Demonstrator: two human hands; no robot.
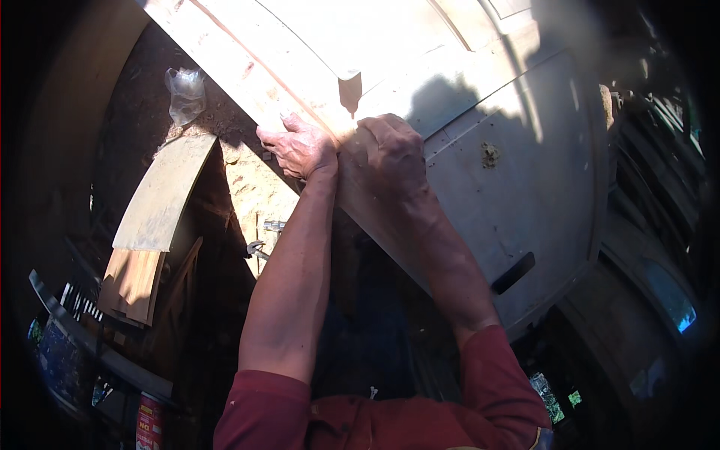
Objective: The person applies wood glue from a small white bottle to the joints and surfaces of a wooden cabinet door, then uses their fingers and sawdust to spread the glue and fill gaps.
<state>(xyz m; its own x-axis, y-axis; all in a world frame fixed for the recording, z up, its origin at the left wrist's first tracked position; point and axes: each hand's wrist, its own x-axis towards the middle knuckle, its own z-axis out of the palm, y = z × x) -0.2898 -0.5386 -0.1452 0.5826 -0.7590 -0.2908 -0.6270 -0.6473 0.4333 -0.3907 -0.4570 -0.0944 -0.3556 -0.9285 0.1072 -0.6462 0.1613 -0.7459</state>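
My left hand (300,147) rests on the near edge of a long, sunlit wooden board (225,56), its fingers bent over that edge. Just to the right, my right hand (394,140) is curled over the panel with its fingertips down near a small dark pointed shape; glare and shade hide whether it holds anything. A large pale panel (540,185) with a dark slot and a small brown patch extends to the right. Below and left of my left forearm, a claw hammer's head (257,248) and another metal tool head (274,225) show on a pale surface.
At left a curved pale sheet (169,191) lies over wooden boards (132,281). A clear plastic bag (186,95) is behind it. A blue drum (62,360) and a red can (148,422) stand lower left. Stacked long pieces (658,152) fill the right side.
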